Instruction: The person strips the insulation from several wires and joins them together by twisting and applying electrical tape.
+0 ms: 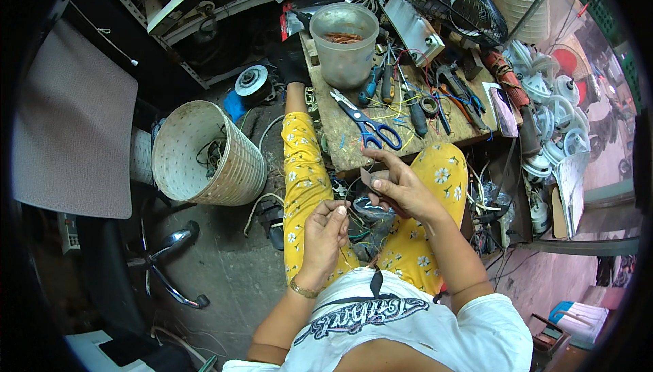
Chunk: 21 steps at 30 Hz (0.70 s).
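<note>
I hold a small flat grey piece (369, 177) in my right hand (400, 192), near the middle of the frame, with thumb and fingers closed on it; I judge I keep the grip at one end so that the far edge stays free. My left hand (326, 232) sits just below and to the left of it, thumb and forefinger pinched together. What they pinch is hard to make out, but it looks like the tip of a thin wire (347, 203), and a fingertip hold like that would keep so fine a thing steady. I have both hands over my lap, just short of the bench (338, 144), probably because that brings the work close to my eyes.

The grey piece points with its free end toward the upper left of the frame, its long axis slanting back down and right into my right palm. Which way the wire runs I cannot tell.

On the bench, in the upper middle, the blue scissors (364, 123) lie with tips to the upper left and handles toward my knee, handy for reaching. The black-handled screwdriver (416, 115) lies the same way round. The bucket (343, 69) behind keeps copper-coloured strips (343, 37) together, clear of the tools.
</note>
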{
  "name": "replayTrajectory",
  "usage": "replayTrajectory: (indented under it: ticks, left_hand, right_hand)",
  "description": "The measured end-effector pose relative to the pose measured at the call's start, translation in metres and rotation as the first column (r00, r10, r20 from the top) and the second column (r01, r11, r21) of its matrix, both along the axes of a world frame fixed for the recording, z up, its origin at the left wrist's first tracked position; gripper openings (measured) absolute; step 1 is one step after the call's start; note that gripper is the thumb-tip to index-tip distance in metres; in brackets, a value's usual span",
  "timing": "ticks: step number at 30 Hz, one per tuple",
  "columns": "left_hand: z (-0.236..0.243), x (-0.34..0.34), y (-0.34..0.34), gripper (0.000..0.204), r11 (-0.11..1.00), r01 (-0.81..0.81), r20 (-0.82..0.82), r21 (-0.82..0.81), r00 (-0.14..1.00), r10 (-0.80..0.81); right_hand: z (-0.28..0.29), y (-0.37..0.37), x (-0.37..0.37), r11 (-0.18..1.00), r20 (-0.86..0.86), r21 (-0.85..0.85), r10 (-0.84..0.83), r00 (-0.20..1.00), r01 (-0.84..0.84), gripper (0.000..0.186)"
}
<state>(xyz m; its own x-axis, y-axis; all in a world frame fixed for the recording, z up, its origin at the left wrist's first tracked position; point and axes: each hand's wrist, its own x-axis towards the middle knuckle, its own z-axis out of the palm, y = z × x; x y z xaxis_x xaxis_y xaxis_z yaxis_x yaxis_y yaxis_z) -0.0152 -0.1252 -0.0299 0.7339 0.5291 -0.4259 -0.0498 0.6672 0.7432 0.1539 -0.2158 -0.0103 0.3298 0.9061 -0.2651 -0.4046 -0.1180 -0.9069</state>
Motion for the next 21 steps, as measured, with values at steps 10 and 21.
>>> replayTrajectory:
  ticks: [10,21]
  left_hand:
    - [-0.003,0.003,-0.001,0.008,0.997,0.049,0.064,-0.056,0.997,-0.046]
    - [0.006,0.006,-0.002,0.006,0.994,0.073,0.031,0.084,0.997,-0.076]
  right_hand:
    - [-0.018,0.0,-0.025,0.995,0.056,0.019,0.098,0.994,-0.099,0.026]
    - [-0.011,0.002,-0.024,0.995,0.13,-0.017,0.096,0.987,-0.095,0.015]
